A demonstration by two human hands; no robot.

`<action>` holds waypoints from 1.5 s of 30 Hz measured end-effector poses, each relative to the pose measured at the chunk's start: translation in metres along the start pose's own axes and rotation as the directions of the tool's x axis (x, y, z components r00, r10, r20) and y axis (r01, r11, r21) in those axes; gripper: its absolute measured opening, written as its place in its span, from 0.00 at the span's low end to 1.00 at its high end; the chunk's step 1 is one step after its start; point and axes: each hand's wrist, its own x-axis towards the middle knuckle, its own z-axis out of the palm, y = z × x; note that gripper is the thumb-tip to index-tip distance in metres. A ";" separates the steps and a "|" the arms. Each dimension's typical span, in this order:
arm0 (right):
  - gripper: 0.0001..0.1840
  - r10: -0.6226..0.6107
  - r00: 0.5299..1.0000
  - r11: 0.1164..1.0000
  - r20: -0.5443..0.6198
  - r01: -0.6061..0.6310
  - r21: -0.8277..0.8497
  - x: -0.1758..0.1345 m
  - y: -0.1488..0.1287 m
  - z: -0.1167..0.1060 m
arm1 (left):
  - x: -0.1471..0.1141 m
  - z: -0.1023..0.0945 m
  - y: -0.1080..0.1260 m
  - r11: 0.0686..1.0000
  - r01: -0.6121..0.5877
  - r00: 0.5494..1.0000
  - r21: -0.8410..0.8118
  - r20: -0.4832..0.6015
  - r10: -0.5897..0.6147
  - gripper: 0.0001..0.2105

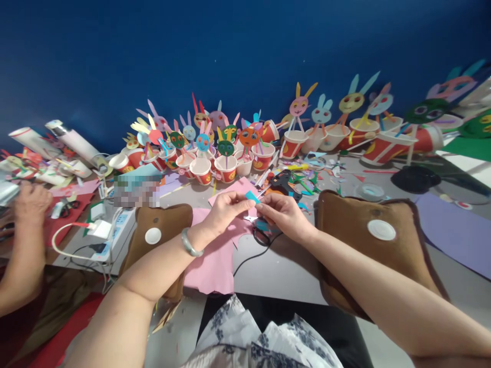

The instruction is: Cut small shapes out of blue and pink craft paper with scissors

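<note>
A small piece of blue paper (252,196) is pinched between both hands above the table. My left hand (226,212), with a pale bangle (191,242) at the wrist, grips its left end. The fingers of my right hand (286,214) close on its lower right corner. Below the hands lie pink paper sheets (210,255) and a pair of scissors (261,235), partly covered by my right hand. Just beyond, a black and orange glue gun (284,184) rests among coloured paper scraps.
Paper cups (225,168) with paper rabbit heads line the wall. Brown cushions (368,250) flank my forearms. A power strip (115,235) with cables sits left, near another person's arm (28,245). Purple paper (456,230) lies right. A black cord (253,258) crosses the table.
</note>
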 end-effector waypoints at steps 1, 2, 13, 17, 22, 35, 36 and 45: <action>0.22 0.004 1.000 1.000 0.011 -0.004 0.000 0.000 -0.001 0.000 | -0.002 0.003 -0.001 1.000 0.001 1.000 0.013 0.019 -0.001 0.14; 0.22 0.010 1.000 1.000 0.022 -0.010 0.000 -0.001 -0.002 0.001 | -0.004 0.006 -0.002 1.000 0.000 1.000 0.016 0.017 0.000 0.14; 0.18 0.002 0.999 1.000 0.055 0.000 -0.027 0.000 0.000 0.001 | -0.007 0.007 0.004 0.994 -0.046 0.999 0.100 0.004 0.046 0.13; 0.15 -0.019 0.998 0.999 0.056 0.021 -0.037 0.000 -0.001 0.003 | -0.008 0.010 0.004 0.994 -0.029 1.000 0.107 0.013 0.028 0.13; 0.11 -0.002 0.999 0.999 0.041 0.004 -0.051 -0.002 -0.009 0.005 | -0.008 0.007 0.005 0.993 -0.045 0.999 0.111 0.032 0.042 0.12; 0.12 0.042 0.993 0.536 0.111 0.071 -0.841 0.004 -0.010 -0.018 | 0.011 -0.019 0.018 0.995 0.001 0.979 -0.105 -0.203 -0.023 0.12; 0.14 0.067 0.989 0.430 0.135 0.093 -0.898 0.002 -0.012 -0.018 | 0.010 -0.018 0.017 0.995 0.010 0.981 -0.101 -0.193 -0.029 0.12; 0.16 0.195 0.959 0.198 0.206 0.167 -0.966 -0.003 -0.012 -0.009 | 0.008 -0.012 0.024 0.980 0.056 0.990 -0.191 -0.118 -0.079 0.12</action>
